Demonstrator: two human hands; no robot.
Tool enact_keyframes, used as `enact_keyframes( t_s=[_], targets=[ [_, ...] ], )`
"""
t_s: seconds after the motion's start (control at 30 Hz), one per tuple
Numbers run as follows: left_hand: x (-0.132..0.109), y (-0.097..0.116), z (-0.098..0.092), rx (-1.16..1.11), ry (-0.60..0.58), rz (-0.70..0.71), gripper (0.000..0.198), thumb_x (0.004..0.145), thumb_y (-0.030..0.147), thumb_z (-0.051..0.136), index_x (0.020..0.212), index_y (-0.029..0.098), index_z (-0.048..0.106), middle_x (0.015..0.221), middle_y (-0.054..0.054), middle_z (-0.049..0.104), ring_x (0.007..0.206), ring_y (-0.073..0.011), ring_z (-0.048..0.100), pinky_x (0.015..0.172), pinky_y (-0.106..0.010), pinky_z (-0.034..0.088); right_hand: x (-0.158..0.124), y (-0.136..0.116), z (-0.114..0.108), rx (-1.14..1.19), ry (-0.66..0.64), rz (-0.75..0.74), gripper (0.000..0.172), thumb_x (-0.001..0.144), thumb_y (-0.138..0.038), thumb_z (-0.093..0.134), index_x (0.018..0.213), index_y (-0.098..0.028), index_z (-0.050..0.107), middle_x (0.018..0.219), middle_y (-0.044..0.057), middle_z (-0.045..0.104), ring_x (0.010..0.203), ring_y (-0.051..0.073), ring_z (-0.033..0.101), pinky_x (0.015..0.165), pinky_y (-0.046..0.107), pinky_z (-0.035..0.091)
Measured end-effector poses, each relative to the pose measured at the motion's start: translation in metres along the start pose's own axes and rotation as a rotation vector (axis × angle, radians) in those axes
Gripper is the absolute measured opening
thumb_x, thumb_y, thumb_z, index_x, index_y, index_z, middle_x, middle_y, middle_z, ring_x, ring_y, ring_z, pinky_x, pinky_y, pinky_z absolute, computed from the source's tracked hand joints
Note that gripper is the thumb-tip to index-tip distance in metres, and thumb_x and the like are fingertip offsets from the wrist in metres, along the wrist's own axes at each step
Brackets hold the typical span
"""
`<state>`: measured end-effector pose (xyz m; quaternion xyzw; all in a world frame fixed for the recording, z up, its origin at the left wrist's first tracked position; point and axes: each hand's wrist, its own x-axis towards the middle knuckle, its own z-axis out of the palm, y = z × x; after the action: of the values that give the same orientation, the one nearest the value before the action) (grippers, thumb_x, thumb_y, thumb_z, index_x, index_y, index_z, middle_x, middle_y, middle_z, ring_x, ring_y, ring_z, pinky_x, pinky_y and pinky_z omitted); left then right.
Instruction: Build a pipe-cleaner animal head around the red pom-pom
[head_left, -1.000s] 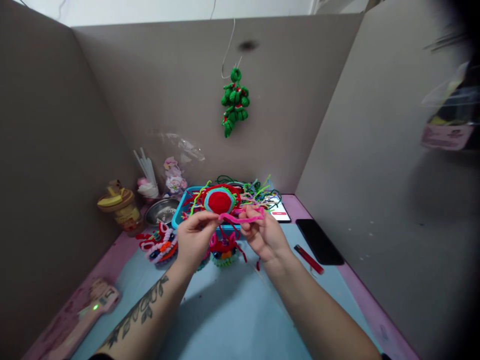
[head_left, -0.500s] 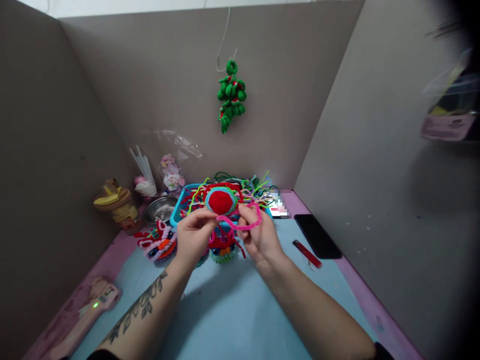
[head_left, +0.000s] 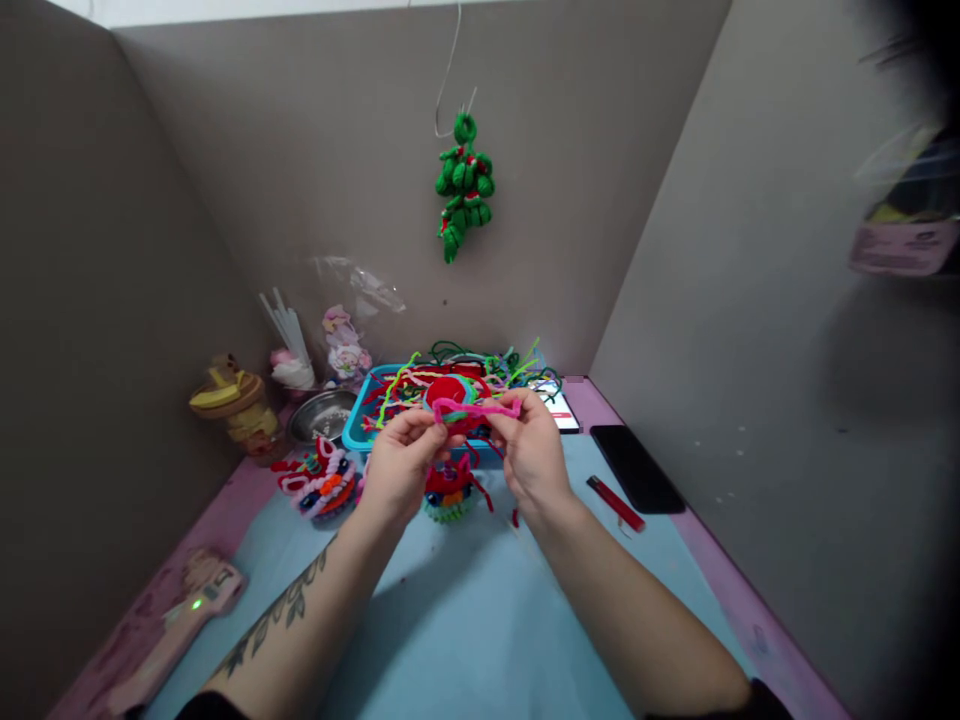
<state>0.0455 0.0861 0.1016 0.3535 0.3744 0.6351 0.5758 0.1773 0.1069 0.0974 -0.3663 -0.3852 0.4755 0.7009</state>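
Observation:
A bright pink pipe cleaner (head_left: 484,409), bent at its ends, stretches between my two hands above the mat. The fingers of my left hand (head_left: 409,455) are pinched on its left part, and those of my right hand (head_left: 531,450) on its right part. Just behind it shows a red, teal-rimmed round piece of pipe cleaners (head_left: 447,391), partly hidden; I cannot tell what supports it. Under my hands a red and green lion-head figure (head_left: 448,492) stands on the blue mat. Left of my left hand sits a pink and red lion-head figure (head_left: 324,485).
Behind my hands is a blue basket (head_left: 352,428) of coloured pipe cleaners. A metal bowl (head_left: 319,418) stands to its left. On the right lie a red-handled tool (head_left: 615,502) and a black phone (head_left: 637,468). A pink device (head_left: 180,625) with a green light lies front left.
The pink pipe cleaner, drooping in a loop before, is now drawn flatter and higher. My right hand has risen slightly, my left has shifted right, and the round piece sits partly behind the strand.

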Motion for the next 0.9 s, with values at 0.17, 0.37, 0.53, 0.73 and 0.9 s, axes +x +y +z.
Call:
enact_keyframes(
  t_s=[0.17, 0.37, 0.53, 0.73, 0.9],
  targets=[
    [-0.002, 0.001, 0.0, -0.011, -0.027, -0.035, 0.039, 0.051, 0.029, 0.088, 0.074, 0.015, 0.06, 0.064, 0.002, 0.068, 0.059, -0.016, 0.07, 0.047, -0.017, 0.047, 0.0, -0.012, -0.01, -0.407, -0.097, -0.278, 0.011, 0.071, -0.027, 0.07, 0.068, -0.019, 0.063, 0.067, -0.001, 0.062, 0.065, 0.014, 0.056, 0.063, 0.027, 0.044],
    [0.001, -0.005, -0.002, 0.01, -0.069, -0.006, 0.033, 0.056, 0.03, 0.086, 0.074, 0.015, 0.062, 0.068, -0.001, 0.07, 0.061, -0.0158, 0.07, 0.051, -0.019, 0.049, 0.003, -0.033, -0.02, -0.732, -0.307, -0.588, 0.009, 0.078, -0.023, 0.066, 0.071, -0.022, 0.071, 0.073, 0.002, 0.063, 0.076, 0.018, 0.058, 0.074, 0.033, 0.045],
    [0.007, 0.005, -0.01, 0.053, -0.129, 0.095, 0.03, 0.052, 0.025, 0.087, 0.068, 0.015, 0.064, 0.058, 0.002, 0.065, 0.051, -0.0087, 0.061, 0.051, -0.018, 0.049, 0.002, -0.025, -0.018, -0.725, -0.294, -0.57, 0.01, 0.08, -0.024, 0.064, 0.075, -0.022, 0.072, 0.084, 0.003, 0.055, 0.085, 0.018, 0.056, 0.079, 0.034, 0.048],
    [0.015, 0.037, -0.035, 0.214, -0.228, 0.123, 0.024, 0.053, 0.022, 0.087, 0.066, 0.015, 0.068, 0.058, 0.002, 0.067, 0.05, -0.0072, 0.059, 0.049, -0.015, 0.047, -0.015, -0.014, -0.004, -0.706, -0.375, -0.681, 0.008, 0.082, -0.021, 0.062, 0.078, -0.022, 0.07, 0.118, 0.007, 0.05, 0.112, 0.023, 0.05, 0.098, 0.044, 0.044],
    [0.016, 0.046, -0.043, 0.26, -0.296, 0.084, 0.02, 0.058, 0.021, 0.085, 0.068, 0.015, 0.069, 0.06, 0.0, 0.067, 0.051, -0.0071, 0.058, 0.049, -0.015, 0.047, -0.019, -0.003, -0.002, -0.709, -0.407, -0.726, 0.011, 0.084, -0.017, 0.059, 0.082, -0.021, 0.068, 0.119, 0.007, 0.049, 0.114, 0.023, 0.049, 0.1, 0.044, 0.043]
  ],
)
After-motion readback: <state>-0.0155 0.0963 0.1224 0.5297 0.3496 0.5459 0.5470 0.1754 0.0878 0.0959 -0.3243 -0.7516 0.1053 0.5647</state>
